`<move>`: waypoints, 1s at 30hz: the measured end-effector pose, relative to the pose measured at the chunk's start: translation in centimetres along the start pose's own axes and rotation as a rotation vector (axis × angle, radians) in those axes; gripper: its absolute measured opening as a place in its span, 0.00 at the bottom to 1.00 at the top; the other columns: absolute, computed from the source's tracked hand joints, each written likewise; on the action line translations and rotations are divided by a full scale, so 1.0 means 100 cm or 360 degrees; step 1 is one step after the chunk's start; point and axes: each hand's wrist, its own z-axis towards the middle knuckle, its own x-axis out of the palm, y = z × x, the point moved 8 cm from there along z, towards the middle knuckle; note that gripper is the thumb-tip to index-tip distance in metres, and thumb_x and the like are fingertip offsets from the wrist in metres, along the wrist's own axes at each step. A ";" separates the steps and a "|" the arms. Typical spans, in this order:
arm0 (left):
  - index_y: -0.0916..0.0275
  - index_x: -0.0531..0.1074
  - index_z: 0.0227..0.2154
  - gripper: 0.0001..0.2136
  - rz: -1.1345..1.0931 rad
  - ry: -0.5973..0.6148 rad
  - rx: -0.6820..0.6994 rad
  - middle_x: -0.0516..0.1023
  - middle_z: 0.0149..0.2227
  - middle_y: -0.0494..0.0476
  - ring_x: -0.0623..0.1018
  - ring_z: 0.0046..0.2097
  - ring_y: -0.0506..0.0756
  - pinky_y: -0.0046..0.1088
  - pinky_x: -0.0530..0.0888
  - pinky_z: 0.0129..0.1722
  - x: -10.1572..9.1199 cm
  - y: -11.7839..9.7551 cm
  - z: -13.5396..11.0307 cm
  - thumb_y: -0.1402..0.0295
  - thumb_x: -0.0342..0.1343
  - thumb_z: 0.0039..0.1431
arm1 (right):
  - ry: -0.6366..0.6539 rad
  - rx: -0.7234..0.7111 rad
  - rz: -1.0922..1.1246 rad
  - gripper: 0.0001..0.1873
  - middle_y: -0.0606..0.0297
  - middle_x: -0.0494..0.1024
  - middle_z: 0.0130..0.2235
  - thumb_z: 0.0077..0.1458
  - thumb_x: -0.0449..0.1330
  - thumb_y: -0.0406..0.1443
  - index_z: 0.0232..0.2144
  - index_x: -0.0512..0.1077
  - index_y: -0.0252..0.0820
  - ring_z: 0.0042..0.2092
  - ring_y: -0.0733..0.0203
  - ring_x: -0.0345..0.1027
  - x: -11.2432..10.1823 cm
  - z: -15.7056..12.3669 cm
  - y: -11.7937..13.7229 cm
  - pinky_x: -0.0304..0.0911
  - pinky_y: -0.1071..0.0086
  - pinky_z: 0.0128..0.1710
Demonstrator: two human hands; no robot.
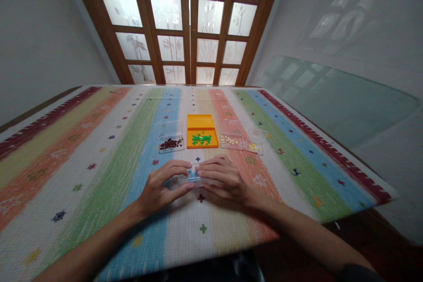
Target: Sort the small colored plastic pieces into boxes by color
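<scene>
My left hand (163,185) and my right hand (221,176) meet at the middle of the striped table, fingers curled round a small clear plastic box (190,179) with something blue inside. The box rests on the tablecloth (99,172), mostly hidden by my fingers. Behind it stands a row of small open boxes: a clear one with dark red beads (171,143), an orange one with green pieces (202,137), a clear one with pale yellowish pieces (231,141), and a clear one with yellow bits (255,144).
The table's near edge runs below my forearms, and its right edge slants along a dark red border (330,150). A wooden door with frosted glass panes (191,22) stands behind the table. Grey walls rise on both sides.
</scene>
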 end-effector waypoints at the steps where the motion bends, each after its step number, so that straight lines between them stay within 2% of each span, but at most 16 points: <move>1: 0.61 0.74 0.41 0.08 -0.0001 0.0003 0.0003 0.82 0.45 0.60 0.82 0.46 0.56 0.34 0.80 0.47 0.000 0.000 0.000 0.71 0.66 0.59 | 0.0005 0.0001 -0.0004 0.17 0.60 0.83 0.48 0.63 0.61 0.33 0.54 0.72 0.45 0.50 0.57 0.75 0.000 0.000 0.000 0.68 0.59 0.47; 7: 0.61 0.74 0.40 0.09 -0.0034 0.0011 -0.0023 0.82 0.45 0.60 0.82 0.47 0.57 0.34 0.80 0.47 0.001 0.001 0.001 0.71 0.67 0.58 | 0.0101 0.0050 0.0023 0.15 0.60 0.81 0.48 0.63 0.61 0.34 0.52 0.71 0.45 0.51 0.56 0.73 0.003 0.003 0.000 0.67 0.58 0.50; 13: 0.61 0.74 0.41 0.10 0.0005 0.0007 -0.0010 0.81 0.47 0.62 0.81 0.50 0.59 0.38 0.79 0.51 0.001 0.004 -0.001 0.70 0.68 0.57 | 0.0197 0.0313 0.0111 0.30 0.50 0.72 0.58 0.57 0.66 0.43 0.59 0.64 0.43 0.59 0.48 0.65 0.003 0.003 -0.019 0.63 0.49 0.57; 17: 0.60 0.74 0.43 0.12 0.0052 0.0041 0.0013 0.81 0.47 0.61 0.81 0.51 0.59 0.39 0.78 0.52 0.001 0.011 -0.001 0.67 0.68 0.58 | 0.0361 0.0575 0.0163 0.28 0.53 0.75 0.52 0.59 0.65 0.44 0.58 0.64 0.43 0.53 0.50 0.69 0.010 -0.005 -0.037 0.67 0.52 0.53; 20: 0.59 0.74 0.48 0.16 0.0131 0.0137 0.0016 0.80 0.50 0.61 0.79 0.53 0.60 0.42 0.76 0.55 -0.002 0.018 0.003 0.63 0.67 0.59 | 0.0393 0.0645 0.0185 0.29 0.53 0.75 0.52 0.57 0.67 0.44 0.57 0.65 0.43 0.52 0.49 0.69 0.011 -0.010 -0.044 0.66 0.52 0.53; 22: 0.59 0.72 0.51 0.19 0.0239 0.0125 -0.0043 0.79 0.52 0.62 0.78 0.54 0.61 0.44 0.75 0.56 -0.011 0.027 0.006 0.60 0.65 0.60 | 0.0366 0.0677 0.0167 0.29 0.53 0.74 0.53 0.56 0.68 0.42 0.56 0.65 0.43 0.54 0.49 0.68 0.010 -0.012 -0.047 0.65 0.52 0.54; 24: 0.58 0.70 0.53 0.20 0.0387 0.0023 -0.0193 0.78 0.52 0.61 0.77 0.54 0.62 0.47 0.75 0.56 -0.028 0.043 0.009 0.59 0.63 0.61 | 0.0359 0.0726 0.0131 0.29 0.54 0.74 0.53 0.55 0.69 0.40 0.56 0.66 0.44 0.54 0.48 0.68 0.009 -0.013 -0.050 0.65 0.51 0.54; 27: 0.57 0.67 0.57 0.24 0.0551 -0.0154 -0.0503 0.74 0.56 0.62 0.76 0.54 0.64 0.50 0.76 0.54 -0.055 0.075 0.008 0.57 0.62 0.60 | 0.0380 0.0814 0.0084 0.28 0.55 0.75 0.50 0.53 0.69 0.38 0.55 0.67 0.45 0.52 0.48 0.68 0.009 -0.015 -0.054 0.66 0.51 0.53; 30: 0.55 0.62 0.61 0.33 0.0526 -0.0181 -0.0730 0.68 0.62 0.65 0.72 0.60 0.67 0.53 0.75 0.55 -0.069 0.106 0.004 0.54 0.65 0.55 | 0.0447 0.0875 0.0052 0.29 0.55 0.75 0.50 0.53 0.70 0.39 0.55 0.67 0.44 0.52 0.47 0.68 0.012 -0.018 -0.058 0.66 0.51 0.52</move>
